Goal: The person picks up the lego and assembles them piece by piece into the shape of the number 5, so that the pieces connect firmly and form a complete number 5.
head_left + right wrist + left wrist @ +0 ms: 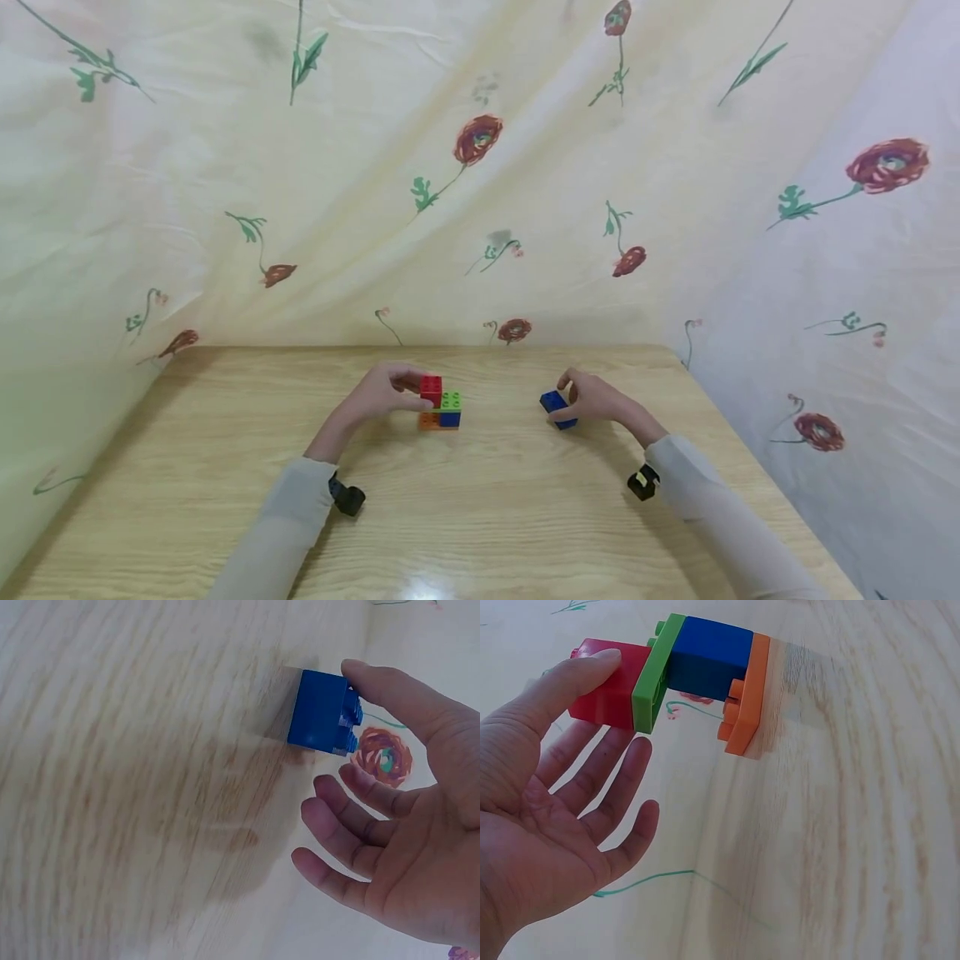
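Observation:
In the head view my left hand (381, 393) pinches a red toy building brick (431, 387) between thumb and fingers. The left wrist view shows that red brick (607, 682) on a thin green plate (657, 675). A blue brick (711, 656) joins the green plate to an orange plate (750, 697) on the tabletop. To the right, my right hand (596, 397) is around a separate blue brick (553, 401) on the table. The thumb lies by its studs in the right wrist view, the loosely bent fingers a little apart from the brick (319, 711).
The wooden table (480, 517) reaches back to a floral cloth (360, 167) hanging behind it and along both sides. Black wrist cameras, one on the left wrist (348, 497) and one on the right (643, 482), hang below the sleeves.

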Tool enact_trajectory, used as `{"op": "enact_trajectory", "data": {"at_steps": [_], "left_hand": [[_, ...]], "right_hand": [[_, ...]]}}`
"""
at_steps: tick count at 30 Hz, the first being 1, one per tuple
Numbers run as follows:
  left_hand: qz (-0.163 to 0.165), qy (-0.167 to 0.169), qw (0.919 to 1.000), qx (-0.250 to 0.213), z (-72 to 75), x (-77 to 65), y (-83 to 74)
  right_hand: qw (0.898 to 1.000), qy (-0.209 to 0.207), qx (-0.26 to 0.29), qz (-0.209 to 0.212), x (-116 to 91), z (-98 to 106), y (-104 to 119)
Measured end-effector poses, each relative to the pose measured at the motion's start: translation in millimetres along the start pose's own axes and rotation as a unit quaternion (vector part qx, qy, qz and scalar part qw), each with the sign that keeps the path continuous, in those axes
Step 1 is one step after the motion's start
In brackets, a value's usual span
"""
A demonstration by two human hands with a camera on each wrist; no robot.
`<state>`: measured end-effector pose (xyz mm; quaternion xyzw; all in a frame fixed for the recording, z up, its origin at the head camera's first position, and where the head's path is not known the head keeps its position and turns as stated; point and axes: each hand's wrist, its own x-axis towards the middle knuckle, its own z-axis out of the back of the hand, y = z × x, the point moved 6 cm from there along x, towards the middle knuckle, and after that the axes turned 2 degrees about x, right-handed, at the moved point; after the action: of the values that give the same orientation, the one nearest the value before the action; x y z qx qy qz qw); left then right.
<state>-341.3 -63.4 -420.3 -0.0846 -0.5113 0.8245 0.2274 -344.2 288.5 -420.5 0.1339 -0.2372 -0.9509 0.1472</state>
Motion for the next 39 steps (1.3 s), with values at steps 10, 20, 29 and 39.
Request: {"op": "enact_trajectory", "data": {"at_steps": [10,20,29,39], "left_hand": [[0.0,-0.009,0.9998,-0.019,0.0,1.4,4.8],[-0.006,-0.024,0.9994,-0.023,-4.4,4.3,4.8],[0.005,-0.035,0.9992,-0.016,-1.8,4.4,5.7],[0.009,-0.045,0.9987,-0.024,-1.8,2.8,6.5]], "right_hand": [[1.0,0.009,-0.004,0.023,4.0,1.7,-0.7],[0.999,0.011,-0.012,0.028,10.4,3.6,-0.2],[0.999,0.017,0.004,0.042,17.4,9.5,8.7],[0.996,0.007,0.041,0.076,25.0,15.3,30.1]]}}
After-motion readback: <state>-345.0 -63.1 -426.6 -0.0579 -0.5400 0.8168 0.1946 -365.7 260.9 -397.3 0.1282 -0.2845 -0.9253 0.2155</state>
